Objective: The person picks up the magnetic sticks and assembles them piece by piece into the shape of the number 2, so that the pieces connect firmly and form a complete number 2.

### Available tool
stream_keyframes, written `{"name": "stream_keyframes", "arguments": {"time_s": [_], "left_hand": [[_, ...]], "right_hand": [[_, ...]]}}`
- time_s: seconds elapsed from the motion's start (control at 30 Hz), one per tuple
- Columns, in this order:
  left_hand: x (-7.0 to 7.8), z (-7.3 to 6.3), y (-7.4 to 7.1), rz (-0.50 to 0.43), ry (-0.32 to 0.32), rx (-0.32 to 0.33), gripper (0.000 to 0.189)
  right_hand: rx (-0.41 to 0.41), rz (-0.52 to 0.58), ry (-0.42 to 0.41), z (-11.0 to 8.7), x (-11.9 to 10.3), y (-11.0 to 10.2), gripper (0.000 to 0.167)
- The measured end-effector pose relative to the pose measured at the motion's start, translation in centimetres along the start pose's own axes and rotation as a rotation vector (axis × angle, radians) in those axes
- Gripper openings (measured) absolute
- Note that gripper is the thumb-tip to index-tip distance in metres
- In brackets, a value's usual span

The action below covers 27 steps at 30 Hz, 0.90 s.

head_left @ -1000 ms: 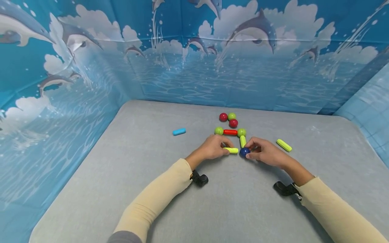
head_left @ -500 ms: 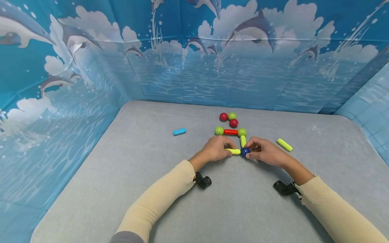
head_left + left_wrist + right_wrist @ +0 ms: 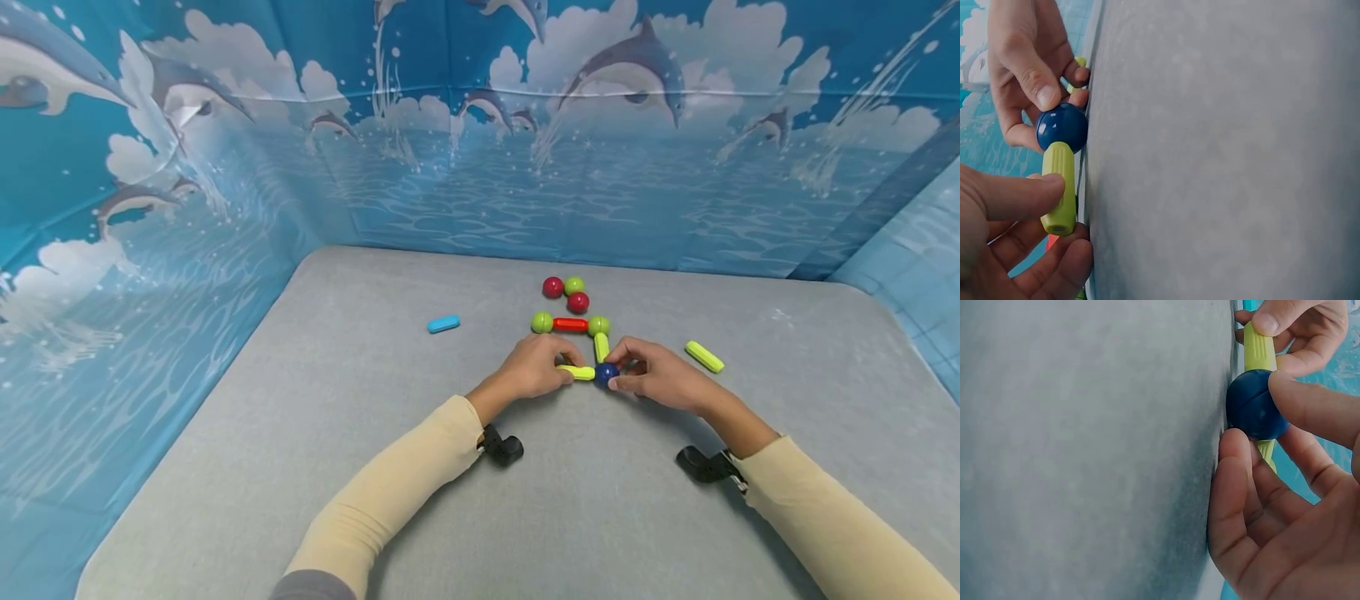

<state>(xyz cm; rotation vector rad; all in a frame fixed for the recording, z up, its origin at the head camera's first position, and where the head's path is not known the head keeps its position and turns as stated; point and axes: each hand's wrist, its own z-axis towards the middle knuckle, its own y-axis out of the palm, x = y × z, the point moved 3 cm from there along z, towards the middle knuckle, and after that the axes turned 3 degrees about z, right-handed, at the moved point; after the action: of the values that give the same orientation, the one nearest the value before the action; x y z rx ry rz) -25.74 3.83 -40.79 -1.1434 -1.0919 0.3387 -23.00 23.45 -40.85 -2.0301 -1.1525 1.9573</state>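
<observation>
My left hand (image 3: pixel 536 367) pinches a yellow-green ribbed rod (image 3: pixel 1059 187) between thumb and fingers. The rod's far end meets a dark blue ball (image 3: pixel 1062 127). My right hand (image 3: pixel 654 372) holds that ball, its thumb on one side and fingers on the other, as the right wrist view shows. From the ball a second yellow-green rod (image 3: pixel 602 347) runs back to a green ball (image 3: pixel 598 326). A red rod (image 3: pixel 571 325) joins this one to another green ball (image 3: pixel 542 322) on the left. The pieces lie on the grey table.
Behind the joined pieces sit two red balls (image 3: pixel 552 287) and a green ball (image 3: pixel 574 286). A blue rod (image 3: pixel 443 323) lies to the left, a loose yellow-green rod (image 3: pixel 704 357) to the right. A dolphin-print curtain (image 3: pixel 480 183) surrounds the table (image 3: pixel 375 317).
My left hand has moved slightly right, bringing its rod from a small gap up against the blue ball. My right hand has stayed on the ball almost without moving.
</observation>
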Motion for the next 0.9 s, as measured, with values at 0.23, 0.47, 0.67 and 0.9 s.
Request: {"name": "stream_keyframes", "arguments": {"time_s": [0.23,0.47,0.67,0.9], "left_hand": [[0.1,0.2,-0.1,0.021,0.014,-0.017,0.018],[0.3,0.0,-0.2,0.023,0.031,-0.033,0.018],[0.4,0.1,-0.3,0.033,0.051,-0.029,0.019],[-0.2,0.5,-1.7,0.087,0.103,-0.012,0.021]], "right_hand": [[-0.001,-0.007,-0.001,0.1,0.0,0.0,0.025],[0.000,-0.012,-0.005,0.0,0.1,-0.1,0.024],[0.003,-0.017,-0.009,-0.1,0.1,-0.2,0.024],[-0.004,-0.020,-0.024,-0.1,0.0,-0.2,0.023]]}}
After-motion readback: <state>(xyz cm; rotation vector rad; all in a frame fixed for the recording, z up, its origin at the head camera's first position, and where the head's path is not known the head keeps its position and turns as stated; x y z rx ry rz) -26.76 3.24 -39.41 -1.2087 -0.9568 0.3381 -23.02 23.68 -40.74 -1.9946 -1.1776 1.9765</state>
